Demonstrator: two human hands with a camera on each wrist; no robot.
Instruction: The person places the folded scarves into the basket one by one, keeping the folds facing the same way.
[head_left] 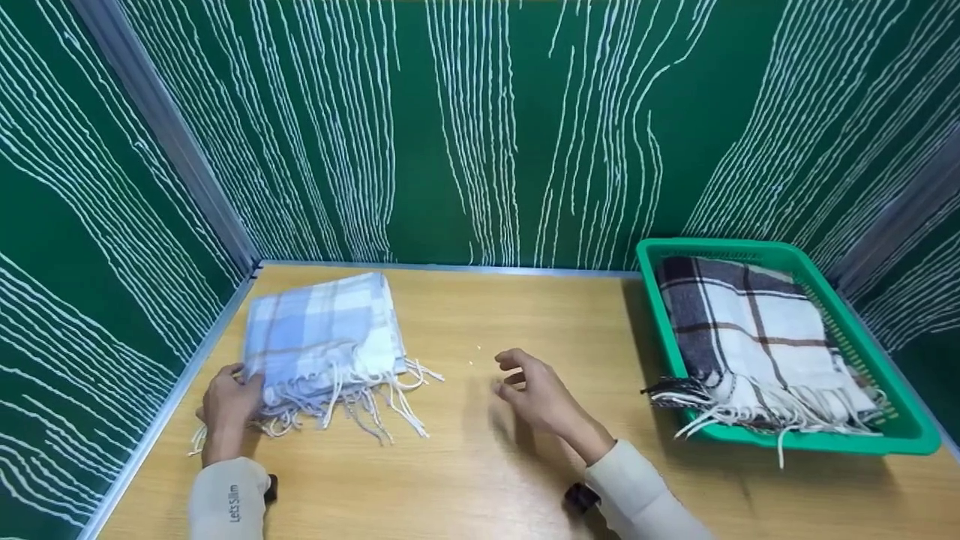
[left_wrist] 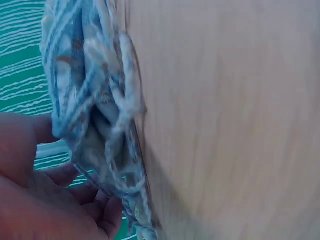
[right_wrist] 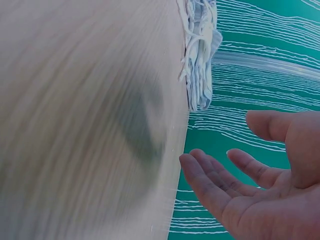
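Note:
A folded light-blue and white plaid scarf (head_left: 322, 322) with a knotted white fringe lies on the wooden table. At its near left corner is my left hand (head_left: 229, 401), thumb at the fringed edge and the other fingers along the side. In the left wrist view the thumb (left_wrist: 45, 127) touches the scarf's fringe (left_wrist: 100, 100), while the fingers curve loosely below. My right hand (head_left: 544, 394) hovers above the table to the right of the scarf, holding nothing. Its fingers (right_wrist: 210, 185) are relaxed and spread from the thumb in the right wrist view.
On the right stands a green plastic basket (head_left: 911, 427) with a folded dark brown and white plaid scarf (head_left: 787, 337) in it, fringe hanging over the near rim. Green panels with white wavy lines (head_left: 480, 150) wall the table (head_left: 420, 487) at the back and sides.

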